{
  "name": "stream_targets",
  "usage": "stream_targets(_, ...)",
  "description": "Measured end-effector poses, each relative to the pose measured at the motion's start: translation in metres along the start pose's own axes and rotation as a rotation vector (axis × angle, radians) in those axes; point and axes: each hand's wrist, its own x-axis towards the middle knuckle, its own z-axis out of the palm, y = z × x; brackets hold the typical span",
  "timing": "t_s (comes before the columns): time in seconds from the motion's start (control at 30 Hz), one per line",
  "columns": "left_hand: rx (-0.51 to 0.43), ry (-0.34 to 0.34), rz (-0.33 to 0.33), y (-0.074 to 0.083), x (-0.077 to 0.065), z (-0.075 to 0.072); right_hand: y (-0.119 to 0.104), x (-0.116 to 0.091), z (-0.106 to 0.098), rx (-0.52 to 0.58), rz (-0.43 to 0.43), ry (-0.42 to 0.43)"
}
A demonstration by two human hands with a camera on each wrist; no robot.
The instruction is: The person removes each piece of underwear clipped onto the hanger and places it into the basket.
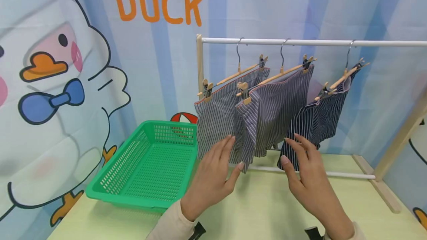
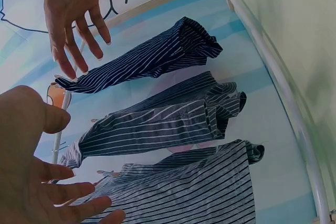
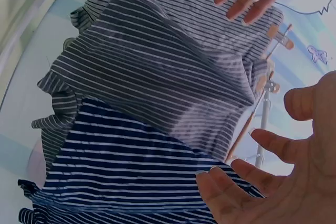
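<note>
Navy shorts (image 1: 327,117) & 2 grey prs (image 1: 281,103), ctr-right, clip-hung, prob. to drape freely; L hand (image 1: 213,173), R hand (image 1: 308,177) half-spread, empty.

A pale yellow-green tabletop (image 1: 257,210) bears a green basket (image 1: 133,200) and, beside it, a clothes rack (image 1: 317,42)

- Green plastic basket (image 1: 156,171): on pale yellow-green tabletop (image 1: 253,206).
- Duck-print curtain (image 1: 160,66): behind basket.
- Orange "DUCK" lettering (image 1: 155,3): above basket.
- Blue bow-tie print (image 1: 60,100): upper left of basket.
</note>
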Motion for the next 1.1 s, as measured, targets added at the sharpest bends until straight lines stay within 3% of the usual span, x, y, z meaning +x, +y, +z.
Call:
stream_targets(0.33,-0.003,-0.067,-0.011,0.001,0.0,0.004,0.005,0.005,-0.012,0.03,0.033,0.038)
stream_targets(0.7,-0.028,0.001,0.005,0.002,-0.004,0.006,0.007,0.02,-0.022,0.03,0.069,0.113)
stream_targets(1.1,-0.048,-0.003,0.011,0.005,-0.005,0.006,0.005,0.043,-0.039,0.009,0.1,0.147)
